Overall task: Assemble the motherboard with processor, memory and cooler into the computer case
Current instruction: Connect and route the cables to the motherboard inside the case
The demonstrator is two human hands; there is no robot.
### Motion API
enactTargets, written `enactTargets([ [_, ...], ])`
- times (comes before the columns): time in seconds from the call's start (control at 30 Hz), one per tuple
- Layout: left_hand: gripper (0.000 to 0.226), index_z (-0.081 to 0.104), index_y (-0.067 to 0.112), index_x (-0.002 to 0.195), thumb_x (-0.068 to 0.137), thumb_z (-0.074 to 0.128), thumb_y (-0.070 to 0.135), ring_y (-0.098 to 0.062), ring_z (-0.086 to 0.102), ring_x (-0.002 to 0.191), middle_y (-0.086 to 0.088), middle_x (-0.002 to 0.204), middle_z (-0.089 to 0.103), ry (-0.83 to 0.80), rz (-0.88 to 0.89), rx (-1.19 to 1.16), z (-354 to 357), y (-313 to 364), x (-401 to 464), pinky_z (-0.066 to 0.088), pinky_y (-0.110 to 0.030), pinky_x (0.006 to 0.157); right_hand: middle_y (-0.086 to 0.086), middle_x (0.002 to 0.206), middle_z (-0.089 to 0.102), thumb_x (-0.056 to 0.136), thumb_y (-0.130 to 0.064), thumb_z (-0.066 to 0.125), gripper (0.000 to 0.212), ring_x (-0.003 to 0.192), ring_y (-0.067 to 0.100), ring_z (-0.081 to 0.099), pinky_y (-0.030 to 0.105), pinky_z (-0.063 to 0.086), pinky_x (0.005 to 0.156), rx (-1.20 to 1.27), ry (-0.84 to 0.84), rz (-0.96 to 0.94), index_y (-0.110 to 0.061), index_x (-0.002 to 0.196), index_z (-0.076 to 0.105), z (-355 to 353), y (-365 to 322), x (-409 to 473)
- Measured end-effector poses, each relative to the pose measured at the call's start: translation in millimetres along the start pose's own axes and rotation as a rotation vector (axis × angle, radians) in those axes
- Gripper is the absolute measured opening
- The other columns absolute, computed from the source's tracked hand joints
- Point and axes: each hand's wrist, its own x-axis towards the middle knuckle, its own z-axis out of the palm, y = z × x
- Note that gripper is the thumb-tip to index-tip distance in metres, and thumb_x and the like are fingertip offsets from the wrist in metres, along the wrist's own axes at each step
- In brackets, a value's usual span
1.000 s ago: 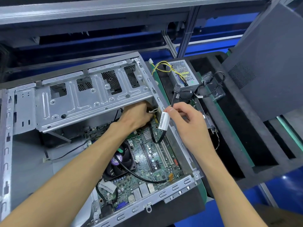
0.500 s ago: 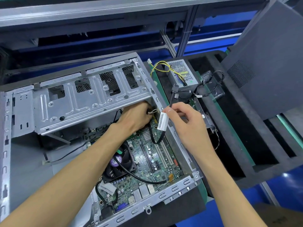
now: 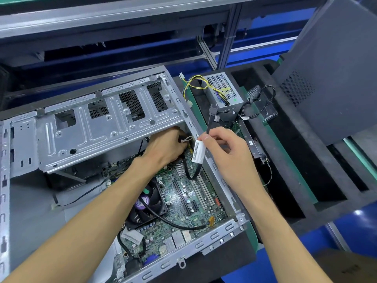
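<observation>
Your left hand (image 3: 165, 148) is reaching into the open computer case (image 3: 216, 235), tucked under the edge of the grey metal drive cage (image 3: 106, 131). Its fingers are curling down toward the far corner of the motherboard (image 3: 195, 193), beside a small white cable tie (image 3: 186, 139), but the cage and the back of the hand are hiding what, if anything, they are gripping, so I cannot tell.

Your right hand (image 3: 228, 156) is hovering over the case's right wall, pinching a flat black cable (image 3: 210, 121) between thumb and forefinger. That cable is carrying a white barcode label (image 3: 199, 151) just below your thumb, then looping down onto the board and curving back up toward your left hand. Above your fingers it is rising to a black connector (image 3: 213, 110).

The motherboard is lying flat in the case, with the cooler fan (image 3: 146, 203) sitting on it near your left forearm, and a thicker black cable (image 3: 173, 221) running from the fan toward the case's near rail.

Right of the case, a power supply (image 3: 224, 88) with yellow and black wires is resting in the black foam tray (image 3: 295, 160), and a dark side panel (image 3: 334, 66) is leaning above it.
</observation>
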Motion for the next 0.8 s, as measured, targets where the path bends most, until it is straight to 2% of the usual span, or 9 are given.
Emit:
enactTargets([
  [0.1, 0.032, 0.061, 0.027, 0.126, 0.095, 0.060, 0.031, 0.004, 0.054, 0.056, 0.010, 0.096, 0.064, 0.003, 0.015, 0.025, -0.2, 0.0, 0.1, 0.044, -0.016, 0.040, 0.004, 0.093, 0.062, 0.096, -0.027, 0.062, 0.016, 0.076, 0.004, 0.054, 0.011, 0.039, 0.069, 0.004, -0.003, -0.001, -0.018, 0.090, 0.073, -0.2, 0.6, -0.3],
  [0.23, 0.032, 0.063, 0.023, 0.125, 0.094, 0.061, 0.029, 0.002, 0.054, 0.056, 0.011, 0.088, 0.061, 0.018, 0.031, 0.045, -1.0, 0.6, -0.5, 0.050, -0.021, 0.048, 0.002, 0.092, 0.060, 0.097, -0.026, 0.063, 0.015, 0.075, 0.004, 0.054, 0.011, 0.039, 0.068, -0.002, -0.001, -0.007, -0.018, 0.089, 0.073, 0.2, 1.0, 0.2],
  [0.37, 0.032, 0.064, 0.023, 0.124, 0.092, 0.061, 0.028, -0.007, 0.057, 0.058, 0.007, 0.088, 0.064, 0.021, 0.031, 0.064, -1.6, 1.3, -1.5, 0.050, -0.020, 0.052, 0.001, 0.091, 0.059, 0.096, -0.027, 0.063, 0.016, 0.074, 0.004, 0.054, 0.012, 0.039, 0.068, 0.001, -0.002, -0.009, -0.018, 0.089, 0.073, 0.2, 1.4, 0.4],
  [0.47, 0.031, 0.064, 0.024, 0.123, 0.093, 0.061, 0.028, -0.003, 0.051, 0.055, 0.005, 0.094, 0.070, 0.018, 0.041, 0.067, -2.0, 1.9, -1.9, 0.046, -0.018, 0.046, 0.001, 0.090, 0.058, 0.096, -0.027, 0.063, 0.015, 0.073, 0.004, 0.053, 0.012, 0.038, 0.068, 0.012, -0.005, -0.007, -0.019, 0.088, 0.073, 0.4, 0.9, 0.2],
  [0.53, 0.023, 0.064, 0.023, 0.116, 0.094, 0.061, 0.029, 0.003, 0.045, 0.050, 0.010, 0.077, 0.064, 0.022, 0.044, 0.086, -1.8, 3.3, -3.9, 0.034, -0.016, 0.036, 0.000, 0.089, 0.058, 0.096, -0.026, 0.063, 0.015, 0.073, 0.004, 0.053, 0.012, 0.038, 0.068, 0.012, -0.005, -0.008, -0.018, 0.088, 0.072, 0.5, 0.3, 0.1],
  [0.6, 0.007, 0.056, 0.024, 0.098, 0.094, 0.061, 0.028, 0.003, 0.042, 0.047, 0.014, 0.061, 0.047, 0.041, 0.041, 0.115, -2.2, 5.3, -6.1, 0.024, -0.016, 0.033, 0.000, 0.089, 0.058, 0.097, -0.026, 0.063, 0.015, 0.072, 0.004, 0.053, 0.012, 0.038, 0.068, 0.012, -0.005, -0.009, -0.018, 0.087, 0.072, 0.4, 0.0, 0.0],
  [0.67, 0.018, 0.044, 0.023, 0.088, 0.095, 0.060, 0.028, 0.002, 0.042, 0.047, 0.013, 0.061, 0.043, 0.045, 0.047, 0.121, -1.3, 6.7, -6.3, 0.024, -0.017, 0.035, 0.001, 0.090, 0.059, 0.096, -0.026, 0.063, 0.015, 0.073, 0.004, 0.054, 0.013, 0.039, 0.068, 0.012, -0.002, -0.008, -0.017, 0.088, 0.072, 0.3, -0.2, -0.2],
  [0.8, 0.021, 0.043, 0.021, 0.082, 0.096, 0.058, 0.027, -0.005, 0.044, 0.049, 0.004, 0.065, 0.049, 0.003, 0.034, 0.129, -1.4, 8.8, -4.9, 0.026, -0.020, 0.039, 0.001, 0.090, 0.059, 0.095, -0.025, 0.064, 0.014, 0.074, 0.004, 0.054, 0.014, 0.040, 0.069, 0.018, 0.003, 0.001, -0.016, 0.088, 0.072, 0.5, -1.5, 0.0],
])
